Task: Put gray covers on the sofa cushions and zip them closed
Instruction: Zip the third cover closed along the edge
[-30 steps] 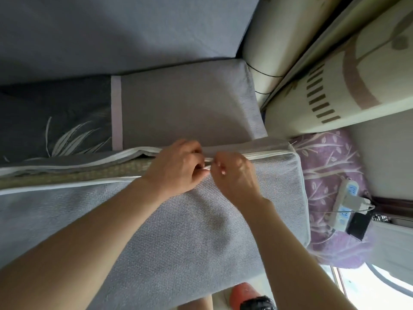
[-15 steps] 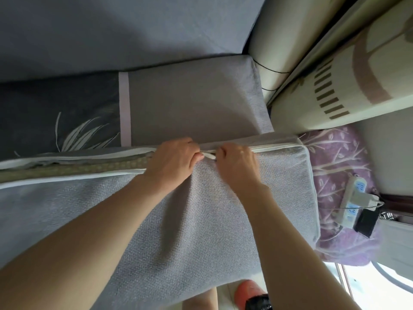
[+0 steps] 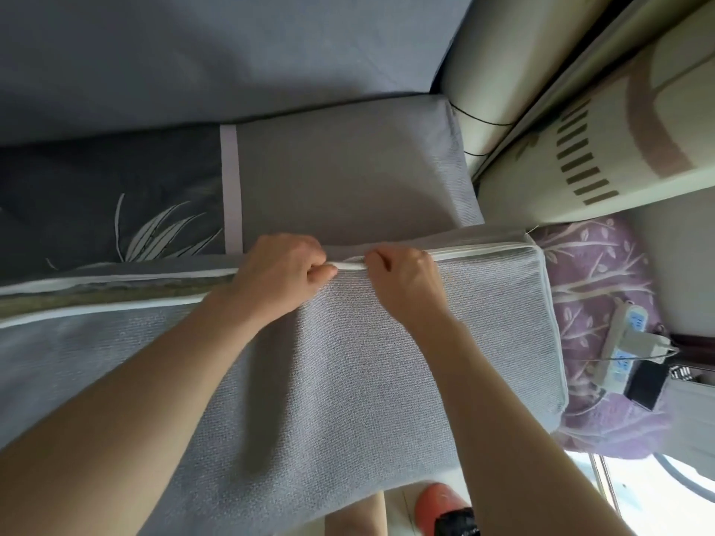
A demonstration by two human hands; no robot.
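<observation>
A sofa cushion in a gray woven cover (image 3: 348, 381) lies across the front of the view. Its white zipper seam (image 3: 479, 254) runs along the far edge and looks joined to the right of my hands. Left of my hands the seam gapes and shows the olive cushion core (image 3: 116, 297). My left hand (image 3: 278, 278) pinches the seam at the gap's end, its fingers curled over the edge. My right hand (image 3: 406, 282) pinches the white seam just to the right. The zipper pull is hidden by my fingers.
Behind lies a covered gray cushion (image 3: 348, 172) and a dark leaf-print cushion (image 3: 108, 203) against the sofa back (image 3: 212, 52). A purple cloth (image 3: 596, 288) with a power strip (image 3: 623, 342) lies to the right. A red slipper (image 3: 437, 508) is below.
The view has shifted slightly, so the cushion and my hands sit a little higher and further right. My hands stay pinched on the seam, close together.
</observation>
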